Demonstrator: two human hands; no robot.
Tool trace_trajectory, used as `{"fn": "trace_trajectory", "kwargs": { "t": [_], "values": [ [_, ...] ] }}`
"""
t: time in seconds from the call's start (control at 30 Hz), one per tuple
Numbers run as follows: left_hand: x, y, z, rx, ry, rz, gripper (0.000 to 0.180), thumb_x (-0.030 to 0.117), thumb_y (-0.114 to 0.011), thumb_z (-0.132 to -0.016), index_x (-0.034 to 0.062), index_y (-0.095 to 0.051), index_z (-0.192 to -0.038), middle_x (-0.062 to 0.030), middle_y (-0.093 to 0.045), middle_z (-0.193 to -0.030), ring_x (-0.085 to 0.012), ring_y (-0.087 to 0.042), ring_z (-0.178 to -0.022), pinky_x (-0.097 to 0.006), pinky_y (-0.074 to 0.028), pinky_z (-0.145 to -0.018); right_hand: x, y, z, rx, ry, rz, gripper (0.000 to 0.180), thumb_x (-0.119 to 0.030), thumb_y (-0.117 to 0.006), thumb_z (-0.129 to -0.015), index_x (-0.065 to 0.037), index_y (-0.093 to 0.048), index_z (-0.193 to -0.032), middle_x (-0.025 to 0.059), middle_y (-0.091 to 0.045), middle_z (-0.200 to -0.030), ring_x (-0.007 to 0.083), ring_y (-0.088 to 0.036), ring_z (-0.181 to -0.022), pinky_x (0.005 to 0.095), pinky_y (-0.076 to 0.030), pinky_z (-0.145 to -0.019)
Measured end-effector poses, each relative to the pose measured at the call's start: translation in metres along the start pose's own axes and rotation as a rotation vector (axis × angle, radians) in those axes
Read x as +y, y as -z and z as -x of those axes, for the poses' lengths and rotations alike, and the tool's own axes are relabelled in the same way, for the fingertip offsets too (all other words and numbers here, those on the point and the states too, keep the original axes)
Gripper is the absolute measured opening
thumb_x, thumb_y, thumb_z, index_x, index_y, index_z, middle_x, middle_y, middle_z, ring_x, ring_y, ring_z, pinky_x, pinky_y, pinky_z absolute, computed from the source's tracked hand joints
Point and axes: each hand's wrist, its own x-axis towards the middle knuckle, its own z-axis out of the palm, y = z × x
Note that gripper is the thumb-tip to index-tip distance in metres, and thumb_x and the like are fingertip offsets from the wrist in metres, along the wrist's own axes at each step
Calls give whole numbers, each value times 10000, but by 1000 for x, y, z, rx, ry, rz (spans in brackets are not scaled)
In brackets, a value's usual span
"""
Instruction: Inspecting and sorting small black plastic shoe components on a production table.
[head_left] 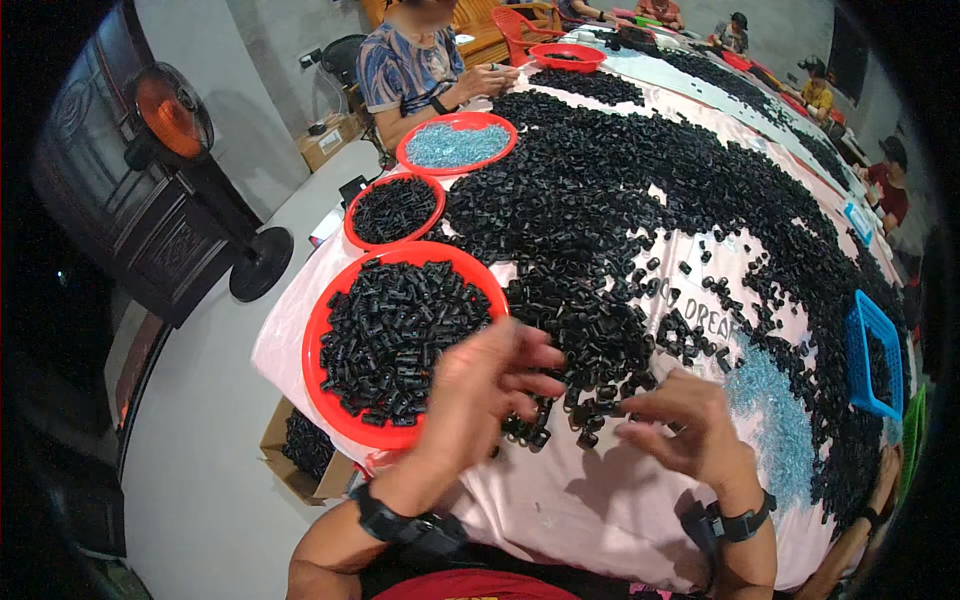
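My left hand (485,385) is over the right rim of a large red basin (312,345) heaped with small black plastic parts (400,335). Its fingers are apart and slightly blurred, and I see nothing held in them. To the right, my right hand (695,425) hovers low above the pink cloth (560,500) at the near edge of a spread of loose black parts (600,330). Its thumb and forefinger are curved, with a gap between them. A black part (606,408) lies close to those fingertips; whether they touch it is unclear.
Smaller red basins hold slim black pieces (395,210) and pale blue pieces (460,146). Loose pale blue pieces (775,420) lie right of my right hand, near a blue basket (872,350). A person (410,70) sits far left; a fan (175,120) stands by the door.
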Motion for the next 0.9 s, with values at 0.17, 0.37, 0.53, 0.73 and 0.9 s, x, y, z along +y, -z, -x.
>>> {"fn": "trace_trajectory", "kwargs": {
  "t": [0.17, 0.37, 0.53, 0.73, 0.9],
  "values": [
    [29, 83, -5, 180, -71, 227, 434, 402, -495, -1080, -12, -599, -1158, -192, -719, -1109, -278, -747, -905, -266, -578, -563, -3, -19, -10, -173, 23, 202, 413, -122, -801, -805, -57, -672, -1192, 114, -668, -1092, 290, -627, -919, 393, -551, -734],
    [43, 96, -5, 164, -124, 303, 359, 347, -524, -1071, 5, -616, -1010, -266, -688, -1182, -331, -737, -1004, -291, -648, -678, 14, -16, -5, 127, -16, 147, 437, -39, -765, -799, -27, -667, -1224, 132, -672, -1075, 317, -630, -906, 401, -553, -745],
    [56, 76, 11, 343, -228, 4, 306, 308, -575, -1053, 19, -621, -1142, -210, -702, -1174, -262, -756, -855, -213, -565, -562, 22, -1, -2, 98, -5, 190, 367, -10, -743, -807, -16, -693, -1171, 125, -678, -1088, 314, -634, -924, 393, -553, -763],
    [46, 36, 30, 175, -377, -84, 277, 272, -557, -1059, 14, -579, -1157, -115, -639, -980, -149, -627, -762, -221, -481, -643, 24, 13, -1, 216, -128, 194, 223, -35, -724, -841, -19, -737, -1064, 130, -706, -872, 329, -652, -819, 412, -534, -725],
    [54, -31, 71, -757, -413, 194, 354, 278, -594, -974, -12, -614, -770, -220, -624, -799, -328, -630, -727, -448, -509, -659, 29, 20, 1, 220, -202, 216, 172, -76, -710, -861, -22, -752, -1020, 159, -703, -852, 343, -660, -810, 434, -533, -728]
  ]
}}
